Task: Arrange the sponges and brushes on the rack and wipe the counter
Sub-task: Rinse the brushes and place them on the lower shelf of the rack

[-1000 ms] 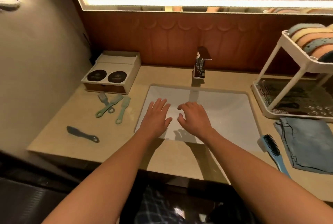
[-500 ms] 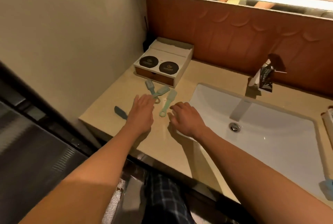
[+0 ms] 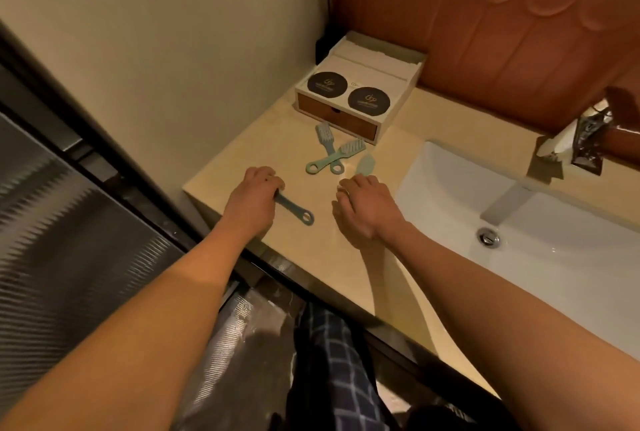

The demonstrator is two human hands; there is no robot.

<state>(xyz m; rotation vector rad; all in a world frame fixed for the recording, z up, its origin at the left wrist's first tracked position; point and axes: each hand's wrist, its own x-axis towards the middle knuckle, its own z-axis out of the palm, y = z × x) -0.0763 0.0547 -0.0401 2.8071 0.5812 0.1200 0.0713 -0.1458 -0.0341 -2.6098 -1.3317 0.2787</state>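
Observation:
On the beige counter (image 3: 311,254) left of the sink, my left hand (image 3: 254,196) curls over the head of a dark blue brush (image 3: 296,212); its ringed handle sticks out to the right. My right hand (image 3: 367,210) is curled over the handle of a pale green brush (image 3: 365,164), and only the brush's head shows beyond the knuckles. Two more green brushes, one pale (image 3: 325,138) and one greener (image 3: 341,153), lie crossed just behind the hands. The rack and the sponges are out of view.
A white box with a wooden drawer front and two dark round lids (image 3: 360,87) stands at the back by the wall. The white sink (image 3: 519,222) and its faucet (image 3: 585,139) are to the right. The counter's left edge drops off beside my left hand.
The view swung left from the sink to the counter corner. My left hand moved onto the dark blue brush and my right hand onto the pale green brush's handle.

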